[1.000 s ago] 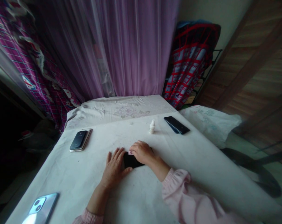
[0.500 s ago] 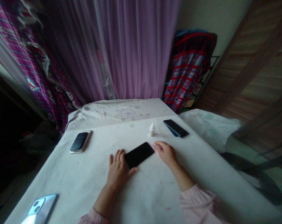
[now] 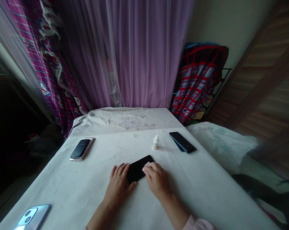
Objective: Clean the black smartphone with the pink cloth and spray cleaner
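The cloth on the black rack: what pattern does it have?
Patterned cloth: red grid over pale blue squares, best in head view.

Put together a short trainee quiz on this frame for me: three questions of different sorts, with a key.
1. Which hand has the small pink piece at the black smartphone: the left hand or the right hand?

2. True or false: the small white bottle lies on its side.

3. Fill the gap: the silver phone at the lower left shows its ____, with two camera lenses.

Key: 1. the right hand; 2. false, it stands upright; 3. back.
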The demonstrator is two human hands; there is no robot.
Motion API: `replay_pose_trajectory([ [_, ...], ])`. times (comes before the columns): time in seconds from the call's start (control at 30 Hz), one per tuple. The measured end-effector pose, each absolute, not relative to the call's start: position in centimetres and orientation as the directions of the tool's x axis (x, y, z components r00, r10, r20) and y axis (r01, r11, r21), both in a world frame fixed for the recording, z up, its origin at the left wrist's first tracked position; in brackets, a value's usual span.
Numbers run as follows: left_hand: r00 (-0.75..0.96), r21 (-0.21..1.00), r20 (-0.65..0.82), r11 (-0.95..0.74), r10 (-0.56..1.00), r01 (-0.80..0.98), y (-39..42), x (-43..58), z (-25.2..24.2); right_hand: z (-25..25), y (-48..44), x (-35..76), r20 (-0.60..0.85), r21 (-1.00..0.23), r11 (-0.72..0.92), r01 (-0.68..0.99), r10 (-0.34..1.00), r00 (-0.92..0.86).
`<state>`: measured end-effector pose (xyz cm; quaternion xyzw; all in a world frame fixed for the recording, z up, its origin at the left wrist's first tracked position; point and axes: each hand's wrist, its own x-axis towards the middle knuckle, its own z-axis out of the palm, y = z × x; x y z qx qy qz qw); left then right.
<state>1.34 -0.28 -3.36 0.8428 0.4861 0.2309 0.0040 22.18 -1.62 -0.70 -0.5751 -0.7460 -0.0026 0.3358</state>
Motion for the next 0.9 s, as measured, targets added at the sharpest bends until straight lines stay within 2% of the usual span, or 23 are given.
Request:
replay_pose_trajectory([
  [0.13,0.426,0.218,0.412,-0.541,0.805,0.812,-0.3,1.1,-3.6,-0.6,-2.4,19.2,0.474,-0.366,0.417,0.832,0.853,-0.22],
  [0.23,0.42,0.226,0.412,-0.537,0.808,0.813,-0.4,1.0,-3.6,-0.8,-2.4,19.5,0.459,-0.381,0.423,0.822,0.858,-0.229],
  [0.5,0.399,0.277,0.342,-0.497,0.851,0.823,-0.8,1.2,-2.6,-1.4,-1.0,25.8,0.42,-0.461,0.213,0.862,0.908,0.0],
  [0.57,0.395,0.288,0.326,-0.488,0.859,0.824,-0.9,1.2,-2.5,-1.4,-1.2,25.3,0.427,-0.463,0.236,0.854,0.904,-0.019],
  [0.77,0.378,0.317,0.293,-0.463,0.878,0.828,-0.9,1.3,-2.1,-0.6,-3.1,21.0,0.443,-0.403,0.428,0.809,0.865,-0.236],
  [0.9,0.387,0.325,0.285,-0.468,0.877,0.822,-1.0,1.4,-1.9,-0.9,-2.7,21.9,0.453,-0.415,0.398,0.818,0.87,-0.194],
])
